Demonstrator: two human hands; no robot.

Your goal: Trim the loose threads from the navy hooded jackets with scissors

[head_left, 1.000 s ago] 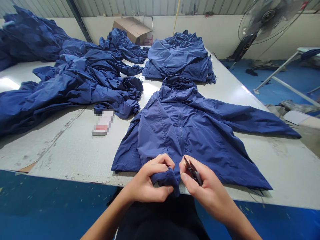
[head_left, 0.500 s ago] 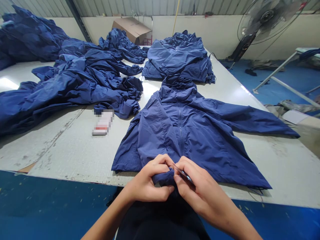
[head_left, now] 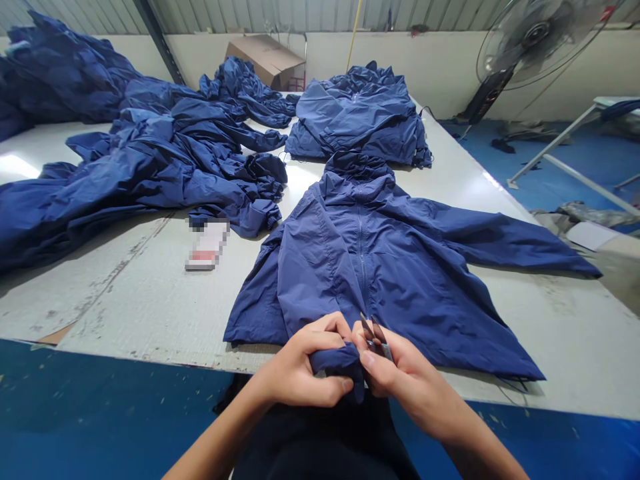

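Note:
A navy zip-front jacket [head_left: 405, 267] lies spread on the white table, hood away from me and one sleeve stretched to the right. Its other sleeve is folded over the front toward me. My left hand [head_left: 315, 363] is closed on a bunched bit of navy fabric, apparently the sleeve's cuff, at the table's near edge. Held in my right hand [head_left: 400, 373] are small thread snips [head_left: 375, 333], their two dark blades apart and pointing away from me. The right fingertips are close against the bunched fabric; whether they also pinch it is hidden.
Crumpled navy jackets [head_left: 150, 167] cover the table's left side. Behind the spread jacket is a stack of flat jackets [head_left: 357, 117]. A blurred white card-like item [head_left: 207, 247] lies to the left. Beyond are a cardboard box [head_left: 265, 59] and a fan [head_left: 535, 40] at right.
My right hand has turned and shifted slightly right, so the snips' blades now point up and show apart. My left hand has moved slightly right, still gripping the fabric.

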